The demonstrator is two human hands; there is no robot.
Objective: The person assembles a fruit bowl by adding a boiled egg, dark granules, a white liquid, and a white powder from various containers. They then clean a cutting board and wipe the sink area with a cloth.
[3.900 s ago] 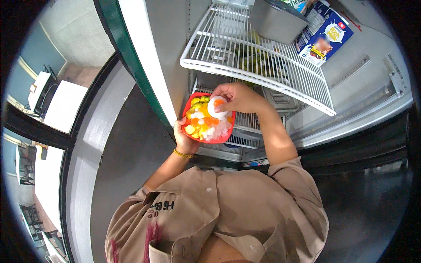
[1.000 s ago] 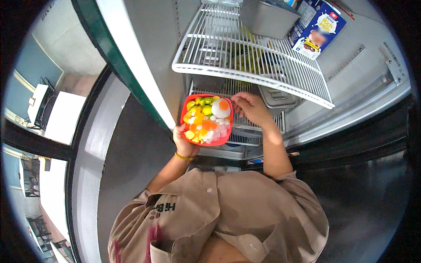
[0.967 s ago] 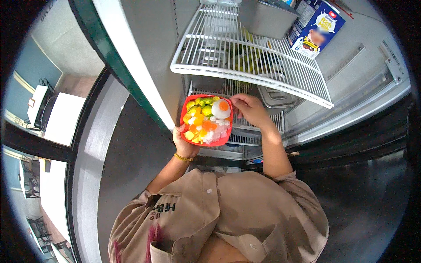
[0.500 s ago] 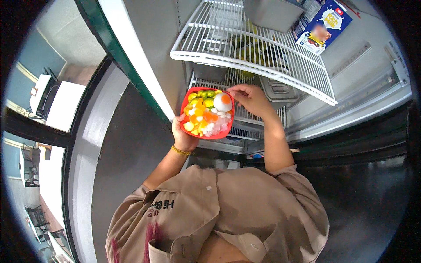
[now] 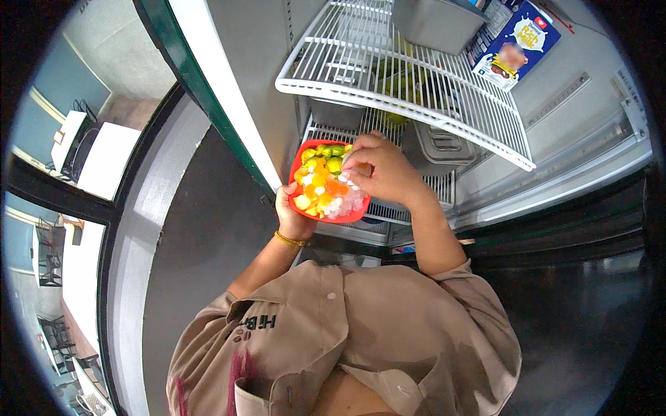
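My left hand (image 5: 294, 215) grips the near left side of a red square bowl (image 5: 352, 216), with the thumb over its rim. In the bowl lie small colourful pieces: green and yellow ones (image 5: 326, 152) at the far side, orange ones (image 5: 336, 188) in the middle, and pale pink, ice-like ones (image 5: 340, 206) at the near right. Over the bowl's far right part, my right hand (image 5: 378, 168) has its fingers closed around a round white piece with an orange centre, which they mostly cover.
An open fridge surrounds the bowl. A white wire shelf (image 5: 409, 97) slopes above it, bearing a metal container (image 5: 437, 28) and a blue-and-white carton (image 5: 515, 47). Lower down stands a lidded metal container (image 5: 440, 144). The green-edged door frame (image 5: 208, 90) is close on the left.
My right hand has moved left from the bowl's far right rim to over its contents, and now covers the round white piece. The left hand holds the bowl as before.
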